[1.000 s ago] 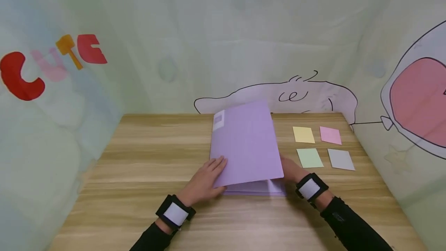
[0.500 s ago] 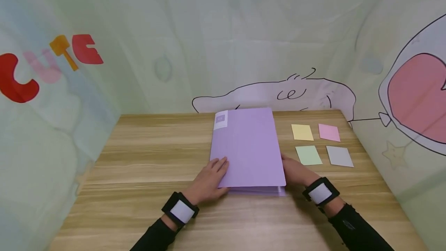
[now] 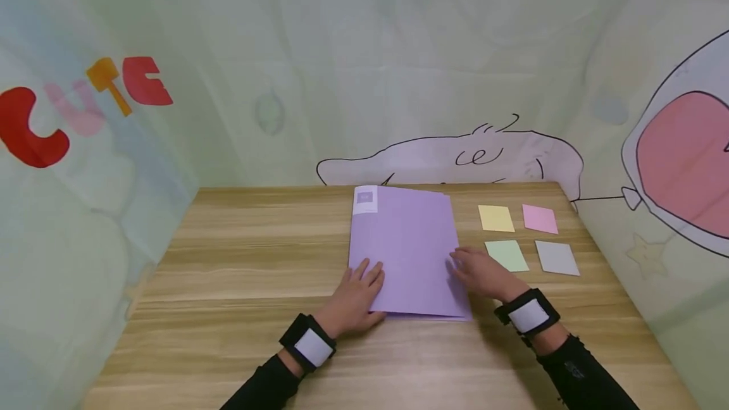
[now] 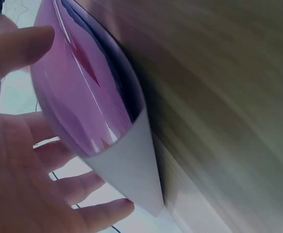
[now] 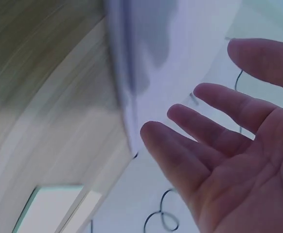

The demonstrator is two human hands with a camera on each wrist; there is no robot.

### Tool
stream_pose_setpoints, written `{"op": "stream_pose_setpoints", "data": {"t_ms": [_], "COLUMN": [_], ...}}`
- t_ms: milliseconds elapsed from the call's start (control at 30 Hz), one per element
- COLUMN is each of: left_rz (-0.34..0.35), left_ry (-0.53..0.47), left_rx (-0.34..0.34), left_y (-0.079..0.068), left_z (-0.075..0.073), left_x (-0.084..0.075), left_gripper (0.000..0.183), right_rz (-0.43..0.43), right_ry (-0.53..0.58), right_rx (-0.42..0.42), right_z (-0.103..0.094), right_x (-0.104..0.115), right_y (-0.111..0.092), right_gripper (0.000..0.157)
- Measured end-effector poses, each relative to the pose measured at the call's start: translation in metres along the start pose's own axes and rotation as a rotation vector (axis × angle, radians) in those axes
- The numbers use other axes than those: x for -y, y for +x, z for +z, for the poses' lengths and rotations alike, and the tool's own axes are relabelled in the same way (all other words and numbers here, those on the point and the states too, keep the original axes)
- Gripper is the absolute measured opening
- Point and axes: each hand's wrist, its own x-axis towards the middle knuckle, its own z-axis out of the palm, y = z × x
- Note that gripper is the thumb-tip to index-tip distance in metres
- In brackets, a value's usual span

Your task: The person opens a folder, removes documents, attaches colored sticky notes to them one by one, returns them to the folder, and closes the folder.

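A purple file folder (image 3: 407,252) with a white label (image 3: 365,199) at its far left corner lies closed on the wooden table. My left hand (image 3: 354,299) rests on its left side near the front, fingers spread over the cover. In the left wrist view the folder's near end (image 4: 83,97) shows clear sleeves between bowed covers, by the spine. Over the right edge hovers my right hand (image 3: 484,274), its fingers extended and holding nothing. The right wrist view shows those fingers (image 5: 175,150) apart from the cover, which carries their shadow.
Right of the folder lie a yellow sticky note (image 3: 496,218), a pink note (image 3: 540,219), a green note (image 3: 506,255) and a grey-white note (image 3: 557,258). A printed curtain (image 3: 273,81) borders the table (image 3: 256,252) at the back and sides.
The folder's raised cover has come down flat. My right hand has let go of the right edge and lifted over it. My left hand has shifted slightly right with the folder.
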Motion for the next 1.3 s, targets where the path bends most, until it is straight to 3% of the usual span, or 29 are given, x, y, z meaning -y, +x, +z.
{"op": "stream_pose_setpoints", "data": {"t_ms": [333, 767, 933, 1067, 1300], "left_rz": [0.010, 0.005, -0.008, -0.009, 0.030], "left_ry": [0.079, 0.163, 0.094, 0.054, 0.029], "left_rx": [0.065, 0.032, 0.028, 0.055, 0.121], "left_y": [0.005, 0.005, 0.007, 0.013, 0.033], "left_z": [0.003, 0.009, -0.003, -0.018, -0.049], "left_x": [-0.010, -0.017, -0.017, -0.013, 0.001], "left_gripper": [0.071, 0.073, 0.063, 0.049, 0.037], "right_rz": [-0.002, 0.057, 0.118, 0.173, 0.272], "right_ry": [0.003, -0.054, -0.014, 0.018, 0.054], "right_rx": [0.074, 0.107, 0.015, -0.073, -0.112], "right_z": [0.021, 0.027, 0.007, -0.013, -0.031], "right_x": [0.029, 0.038, 0.031, 0.030, 0.027], "right_y": [0.018, 0.023, 0.036, 0.058, 0.099], "right_gripper": [0.029, 0.021, 0.026, 0.037, 0.058]}}
